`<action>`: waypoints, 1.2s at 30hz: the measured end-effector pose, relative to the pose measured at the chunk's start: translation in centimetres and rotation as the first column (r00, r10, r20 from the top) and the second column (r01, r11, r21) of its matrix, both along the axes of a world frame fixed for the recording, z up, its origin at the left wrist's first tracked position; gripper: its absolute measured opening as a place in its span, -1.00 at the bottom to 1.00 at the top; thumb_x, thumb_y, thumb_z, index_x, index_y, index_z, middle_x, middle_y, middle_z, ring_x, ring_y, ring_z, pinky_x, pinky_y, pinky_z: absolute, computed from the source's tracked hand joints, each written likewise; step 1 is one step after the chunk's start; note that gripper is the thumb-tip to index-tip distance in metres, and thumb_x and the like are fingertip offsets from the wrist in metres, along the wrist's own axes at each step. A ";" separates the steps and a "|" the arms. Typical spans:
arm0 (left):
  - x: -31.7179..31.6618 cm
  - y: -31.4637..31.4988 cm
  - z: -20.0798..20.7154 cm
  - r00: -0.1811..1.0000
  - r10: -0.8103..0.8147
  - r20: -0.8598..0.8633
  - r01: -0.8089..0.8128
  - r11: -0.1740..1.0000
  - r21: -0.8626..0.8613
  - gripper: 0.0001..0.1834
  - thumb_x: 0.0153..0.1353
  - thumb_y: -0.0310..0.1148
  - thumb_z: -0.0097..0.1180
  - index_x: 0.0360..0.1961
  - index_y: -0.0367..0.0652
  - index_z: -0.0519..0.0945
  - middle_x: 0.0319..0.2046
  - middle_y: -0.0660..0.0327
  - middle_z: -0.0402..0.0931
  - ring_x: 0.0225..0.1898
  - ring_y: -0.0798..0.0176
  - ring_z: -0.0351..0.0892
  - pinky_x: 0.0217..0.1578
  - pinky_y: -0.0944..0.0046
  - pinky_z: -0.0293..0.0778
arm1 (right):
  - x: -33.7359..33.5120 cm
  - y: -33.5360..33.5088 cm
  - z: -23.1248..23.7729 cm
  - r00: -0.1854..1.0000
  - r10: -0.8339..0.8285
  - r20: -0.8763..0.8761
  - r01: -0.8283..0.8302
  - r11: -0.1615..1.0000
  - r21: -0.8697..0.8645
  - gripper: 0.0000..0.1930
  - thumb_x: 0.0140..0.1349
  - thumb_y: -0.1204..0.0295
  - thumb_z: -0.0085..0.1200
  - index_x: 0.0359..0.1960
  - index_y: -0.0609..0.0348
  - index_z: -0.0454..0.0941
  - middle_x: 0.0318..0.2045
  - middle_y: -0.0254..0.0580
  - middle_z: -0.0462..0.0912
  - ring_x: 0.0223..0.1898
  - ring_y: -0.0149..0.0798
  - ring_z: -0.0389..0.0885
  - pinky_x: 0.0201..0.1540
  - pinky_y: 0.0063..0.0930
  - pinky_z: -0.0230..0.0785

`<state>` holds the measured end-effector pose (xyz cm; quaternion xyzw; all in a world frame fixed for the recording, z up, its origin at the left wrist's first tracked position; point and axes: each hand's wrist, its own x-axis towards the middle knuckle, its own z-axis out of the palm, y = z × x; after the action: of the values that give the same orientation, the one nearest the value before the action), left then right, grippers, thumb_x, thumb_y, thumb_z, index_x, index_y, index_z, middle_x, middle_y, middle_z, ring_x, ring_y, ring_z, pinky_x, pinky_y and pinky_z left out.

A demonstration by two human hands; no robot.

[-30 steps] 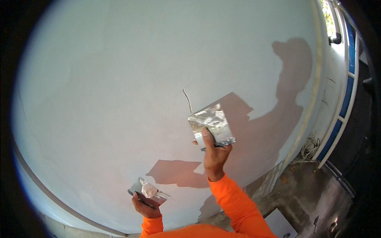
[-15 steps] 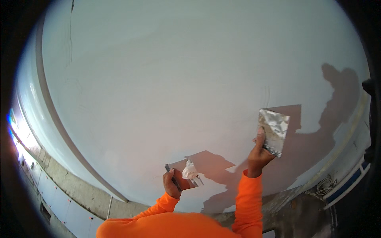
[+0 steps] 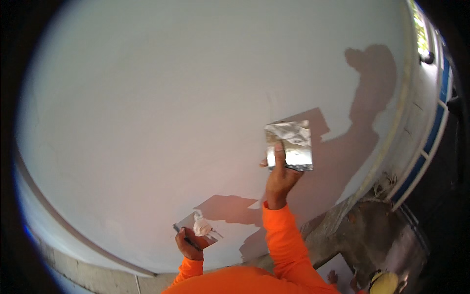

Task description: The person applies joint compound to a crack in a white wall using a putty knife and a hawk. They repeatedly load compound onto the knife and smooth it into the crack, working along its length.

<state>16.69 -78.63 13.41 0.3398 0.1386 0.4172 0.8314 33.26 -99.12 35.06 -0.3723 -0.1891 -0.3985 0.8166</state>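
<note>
My right hand [image 3: 281, 183] grips a wide, square metal putty knife [image 3: 297, 147], its thumb lying on the shiny blade. That blade is held up at the pale wall [image 3: 147, 122]; whether its edge touches I cannot tell. Lower down, to the left, my left hand [image 3: 190, 247] is closed around the dark-edged handle of a second broad putty knife [image 3: 185, 223]. A lump of white putty [image 3: 201, 225] sits on this blade, with a strand sticking out past its edge. Both knives cast shadows on the wall.
At lower right, a co-worker's hand [image 3: 333, 277] is by a white board [image 3: 338, 264], near a yellow helmet [image 3: 384, 283]. A blue and white railing [image 3: 423, 159] curves along the right. A grey strip [image 3: 83, 223] runs down the wall's left side.
The view has swung to the right, bringing the co-worker and more of the railing into sight. My right-hand putty knife has tilted a little and sits slightly lower below the faint wall marks.
</note>
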 end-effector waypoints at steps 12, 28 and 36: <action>-0.3 1.2 0.1 0.992 -0.105 0.065 0.106 0.994 -0.020 -0.71 0.39 -0.10 0.06 -0.40 -0.05 0.48 -0.43 0.41 0.35 -0.31 0.41 0.38 -0.18 0.35 0.31 | 0.5 0.2 0.3 0.999 -0.006 0.050 0.001 0.995 0.099 -0.83 0.38 0.57 0.15 -0.06 0.37 0.51 -0.36 -0.15 0.66 -0.56 -0.43 0.60 -0.69 -0.52 0.52; -0.5 0.7 5.1 0.987 -0.105 0.120 0.098 0.993 0.059 -0.40 0.36 0.09 -0.03 0.20 -0.15 0.50 -0.04 0.17 0.61 -0.02 0.08 0.62 -0.03 0.02 0.58 | 0.0 -0.1 0.4 0.995 0.068 -0.072 -0.063 0.995 0.074 -0.86 0.38 0.57 0.15 -0.10 0.36 0.51 -0.47 -0.17 0.65 -0.69 -0.50 0.51 -0.75 -0.59 0.40; -0.6 1.4 6.1 0.987 0.043 0.155 -0.060 0.993 0.103 -0.47 0.37 0.11 0.02 0.03 -0.17 0.52 -0.02 0.14 0.52 0.01 0.12 0.55 0.02 0.06 0.48 | 0.2 -0.1 0.1 0.987 0.129 -0.096 -0.119 0.987 0.108 -0.85 0.37 0.58 0.15 -0.09 0.35 0.50 -0.47 -0.16 0.64 -0.71 -0.51 0.49 -0.76 -0.60 0.37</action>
<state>16.11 -77.26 19.53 0.3474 0.0607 0.4702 0.8091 33.48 -99.19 35.16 -0.3377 -0.1489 -0.3363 0.8664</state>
